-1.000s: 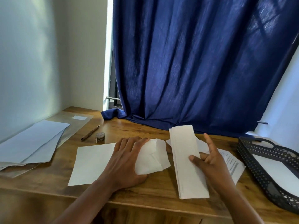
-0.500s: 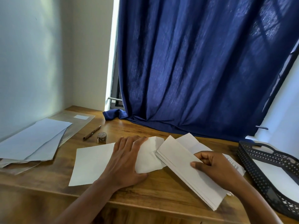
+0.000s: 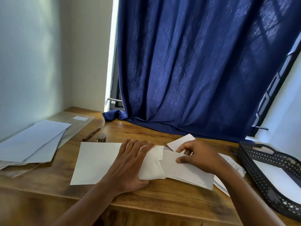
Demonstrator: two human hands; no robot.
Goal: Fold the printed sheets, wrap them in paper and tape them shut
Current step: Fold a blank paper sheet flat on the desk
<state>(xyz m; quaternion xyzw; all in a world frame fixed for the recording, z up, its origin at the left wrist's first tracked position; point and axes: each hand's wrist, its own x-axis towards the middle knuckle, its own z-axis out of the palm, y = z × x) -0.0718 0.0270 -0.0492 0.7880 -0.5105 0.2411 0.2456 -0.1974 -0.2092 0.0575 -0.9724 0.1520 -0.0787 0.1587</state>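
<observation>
A white wrapping sheet (image 3: 96,162) lies flat on the wooden table (image 3: 162,198). Its right part is turned up into a rumpled flap (image 3: 151,167). My left hand (image 3: 130,165) presses down on that flap with fingers spread. My right hand (image 3: 198,157) grips a folded stack of printed sheets (image 3: 187,172), which lies crosswise with its left end against the flap. Another printed sheet (image 3: 234,165) shows text at the right, under my right wrist. A small roll of tape (image 3: 101,137) stands just behind the wrapping sheet.
A pen (image 3: 91,133) lies beside the tape. Pale blue sheets (image 3: 32,142) on a clear sleeve are stacked at the left. A black perforated tray (image 3: 268,173) holding paper sits at the right edge. A blue curtain (image 3: 195,70) hangs down onto the back of the table.
My right hand has swung the folded stack from lengthwise to crosswise and moved it left until it meets the flap. My left hand has stayed on the flap.
</observation>
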